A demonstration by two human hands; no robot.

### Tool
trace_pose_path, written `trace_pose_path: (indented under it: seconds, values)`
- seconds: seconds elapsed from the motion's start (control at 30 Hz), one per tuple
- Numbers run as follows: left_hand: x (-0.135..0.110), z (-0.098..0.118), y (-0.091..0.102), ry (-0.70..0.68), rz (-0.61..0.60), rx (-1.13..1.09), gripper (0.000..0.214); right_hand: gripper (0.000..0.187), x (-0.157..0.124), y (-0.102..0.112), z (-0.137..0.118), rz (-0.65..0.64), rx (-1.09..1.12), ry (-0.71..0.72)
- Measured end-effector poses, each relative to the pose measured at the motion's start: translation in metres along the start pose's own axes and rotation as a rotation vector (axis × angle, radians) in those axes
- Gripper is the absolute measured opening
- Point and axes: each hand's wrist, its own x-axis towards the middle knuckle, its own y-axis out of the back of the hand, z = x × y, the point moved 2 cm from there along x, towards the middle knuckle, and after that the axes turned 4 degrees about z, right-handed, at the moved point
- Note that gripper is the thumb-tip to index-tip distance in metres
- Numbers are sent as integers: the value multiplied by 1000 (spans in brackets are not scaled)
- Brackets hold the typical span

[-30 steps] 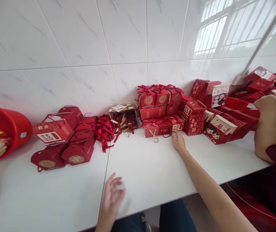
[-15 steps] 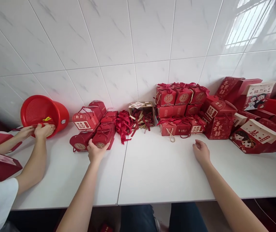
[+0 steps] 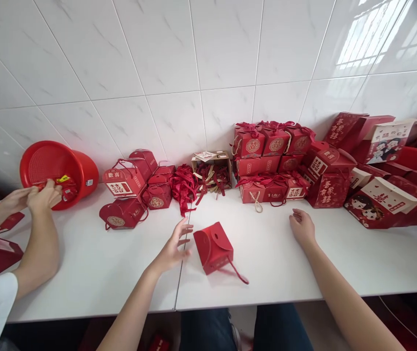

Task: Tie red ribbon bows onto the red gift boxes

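Observation:
A small red gift box point(image 3: 212, 245) with a red cord handle sits tilted on the white table in front of me, slightly blurred. Just left of it, my left hand point(image 3: 174, 247) is open, fingers spread, apart from the box. My right hand point(image 3: 302, 226) rests on the table further right with its fingers curled; what they hold, if anything, is hidden. Behind it stand stacked red boxes tied with ribbons point(image 3: 272, 187). A bundle of red ribbons point(image 3: 184, 187) and an open box of ribbons and cords point(image 3: 213, 175) lie near the wall.
At left, a co-worker's hands point(image 3: 43, 196) work at the mouth of a tipped red bucket point(image 3: 84, 170). More red gift boxes point(image 3: 120, 212) are piled beside the ribbons. Larger red boxes point(image 3: 387, 204) crowd the right. A tiled wall point(image 3: 171, 58) bounds the back.
My left hand has moved right from the left pile and let go of a red box, which now sits mid-table. My right hand stays about where it was. The co-worker's hands shifted left.

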Motion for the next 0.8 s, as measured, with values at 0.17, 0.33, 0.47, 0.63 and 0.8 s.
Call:
trace_pose_path:
  seconds: [0.17,0.33,0.47,0.63,0.8]
  values:
    - [57,-38,-3,72,281,211,44,42,-1,0,-3,1,23,-8]
    - [79,-55,-12,97,335,360,32,42,-3,3,-7,-6,61,-34]
    - [67,-45,-12,98,400,375,23,37,-5,9,-17,-19,105,-55]
    - [-4,15,-8,13,522,275,16,35,-54,33,-57,-44,227,41]
    - [-111,80,-29,173,283,-191,30,12,-191,47,-122,-625,515,372]
